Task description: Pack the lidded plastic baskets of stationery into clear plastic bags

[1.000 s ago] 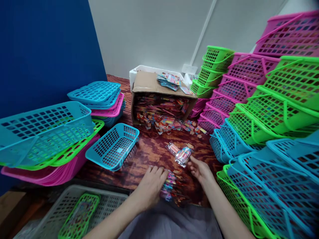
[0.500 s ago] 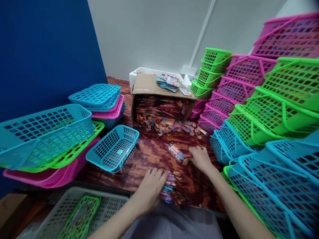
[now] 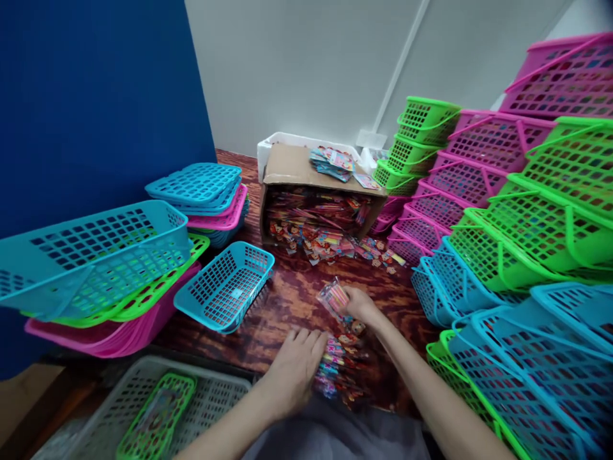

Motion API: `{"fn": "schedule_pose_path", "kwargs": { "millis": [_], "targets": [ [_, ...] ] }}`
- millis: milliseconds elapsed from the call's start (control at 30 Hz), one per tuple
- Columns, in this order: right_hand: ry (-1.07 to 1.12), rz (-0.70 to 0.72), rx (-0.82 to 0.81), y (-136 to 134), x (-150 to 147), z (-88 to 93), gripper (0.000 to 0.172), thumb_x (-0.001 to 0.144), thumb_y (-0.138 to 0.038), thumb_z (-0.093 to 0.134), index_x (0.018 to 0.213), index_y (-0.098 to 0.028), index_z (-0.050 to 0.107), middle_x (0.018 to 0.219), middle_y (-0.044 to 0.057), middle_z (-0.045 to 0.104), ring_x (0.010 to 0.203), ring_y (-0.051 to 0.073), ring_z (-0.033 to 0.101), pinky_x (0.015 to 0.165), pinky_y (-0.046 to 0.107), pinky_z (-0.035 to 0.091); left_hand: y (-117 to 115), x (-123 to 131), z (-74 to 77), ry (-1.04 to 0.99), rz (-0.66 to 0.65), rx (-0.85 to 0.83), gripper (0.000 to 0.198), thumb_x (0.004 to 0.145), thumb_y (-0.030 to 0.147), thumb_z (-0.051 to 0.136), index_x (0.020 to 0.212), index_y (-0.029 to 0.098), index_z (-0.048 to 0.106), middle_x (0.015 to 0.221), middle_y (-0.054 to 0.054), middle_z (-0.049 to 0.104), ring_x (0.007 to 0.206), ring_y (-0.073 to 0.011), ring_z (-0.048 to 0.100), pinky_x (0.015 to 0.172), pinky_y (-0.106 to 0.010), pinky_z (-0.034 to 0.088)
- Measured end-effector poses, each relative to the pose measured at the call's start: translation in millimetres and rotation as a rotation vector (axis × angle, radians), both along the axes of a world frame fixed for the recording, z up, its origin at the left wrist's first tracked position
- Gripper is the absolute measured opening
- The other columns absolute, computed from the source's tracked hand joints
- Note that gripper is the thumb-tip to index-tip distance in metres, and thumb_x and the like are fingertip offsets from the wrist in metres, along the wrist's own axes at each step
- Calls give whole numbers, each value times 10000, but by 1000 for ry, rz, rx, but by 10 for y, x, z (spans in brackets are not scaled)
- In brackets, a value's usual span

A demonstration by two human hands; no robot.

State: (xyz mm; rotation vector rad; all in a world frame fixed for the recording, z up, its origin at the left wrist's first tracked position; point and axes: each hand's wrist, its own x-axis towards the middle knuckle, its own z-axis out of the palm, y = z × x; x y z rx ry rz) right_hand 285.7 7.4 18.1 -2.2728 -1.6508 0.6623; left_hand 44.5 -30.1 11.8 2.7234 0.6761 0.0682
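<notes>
In the head view, my right hand [image 3: 359,305] pinches a clear plastic packet [image 3: 332,297] holding pink and orange sticks, tilted a little above the table. Part of another small packet and a brown figure head [image 3: 357,328] show just below that hand. My left hand [image 3: 297,364] lies with its fingers stretched along the left side of a heap of colourful pencils [image 3: 338,367] with cartoon-head toppers, touching it. The palm side and the left ends of the heap are hidden.
An open cardboard box [image 3: 294,167] stuffed with more sticks stands at the back, with cards on top. A blue basket [image 3: 225,284] sits left of centre, beside stacked baskets [image 3: 119,265]. Tall stacks of filled baskets [image 3: 502,243] line the right. A grey crate [image 3: 218,393] is at front left.
My right hand has moved left and taken hold of the clear packet, which is now raised and tilted. The left hand stays by the pencils. The view has shifted slightly.
</notes>
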Motion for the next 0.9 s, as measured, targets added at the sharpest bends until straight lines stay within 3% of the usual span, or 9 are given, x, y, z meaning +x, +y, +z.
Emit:
{"fn": "schedule_pose_path", "kwargs": {
  "millis": [167, 233, 400, 500, 567, 667, 733, 800, 900],
  "targets": [
    [134, 290, -59, -287, -340, 106, 92, 782, -213, 588, 827, -208, 668, 819, 6, 695, 795, 178, 621, 718, 249, 410, 4, 0, 100, 6, -20, 20, 731, 723, 168, 555, 1422, 115, 346, 1427, -157, 441, 1275, -312, 403, 1122, -471, 288],
    [203, 368, -67, -424, -425, 147, 198, 854, -237, 511, 944, -213, 685, 930, 27, 721, 883, 186, 645, 797, 260, 440, 1, -7, 113, -19, -7, 38, 740, 706, 168, 571, 1411, 118, 351, 1477, -161, 389, 1358, -317, 336, 1147, -465, 256],
    [340, 429, -106, -669, -436, 311, 408, 938, -358, 428, 1259, -192, 616, 1292, 108, 646, 1156, 247, 601, 1023, 362, 412, 16, -29, 92, -19, -27, 155, 679, 706, 222, 601, 1342, 92, 401, 1619, -218, 90, 1497, -378, -25, 1186, -578, 28],
    [360, 447, -184, -743, -436, 412, 602, 899, -460, 518, 1435, -190, 471, 1476, 129, 490, 1337, 274, 472, 1124, 407, 329, 52, -41, 92, -22, -69, 132, 686, 755, 218, 561, 1388, 80, 337, 1554, -246, 264, 1457, -361, 199, 1194, -560, 52],
    [328, 441, -236, -798, -479, 404, 911, 768, -533, 675, 1522, -168, 317, 1567, 163, 336, 1440, 305, 322, 1174, 450, 253, 72, -53, 98, -35, -83, 91, 679, 773, 217, 549, 1399, 87, 319, 1450, -220, 415, 1363, -337, 359, 1199, -531, 104],
    [162, 398, -227, -931, -605, 208, 1344, 506, -549, 847, 1562, -113, 140, 1607, 233, 164, 1492, 361, 136, 1193, 522, 185, 82, -74, 113, -46, -86, 55, 670, 772, 209, 553, 1392, 84, 333, 1377, -192, 471, 1295, -323, 424, 1180, -476, 210],
    [42, 380, -132, -1047, -700, -19, 1460, 443, -496, 883, 1569, -126, 30, 1615, 239, 112, 1495, 380, 90, 1188, 560, 172, 81, -87, 128, -48, -79, 40, 695, 770, 208, 567, 1406, 81, 317, 1408, -189, 447, 1314, -321, 409, 1153, -443, 274],
    [-85, 359, 26, -1152, -774, -255, 1468, 479, -370, 880, 1557, -182, -99, 1616, 221, 130, 1483, 399, 146, 1171, 594, 192, 88, -95, 144, -52, -90, 26, 719, 775, 227, 594, 1414, 75, 301, 1466, -201, 395, 1351, -323, 378, 1136, -427, 306],
    [-239, 317, 287, -1224, -813, -491, 1300, 608, -169, 742, 1528, -264, -171, 1553, 200, 315, 1385, 405, 371, 1102, 585, 321, 122, -102, 166, -65, -143, 26, 660, 792, 253, 630, 1360, 56, 359, 1555, -248, 264, 1388, -344, 353, 1129, -425, 326]
  ]
}}
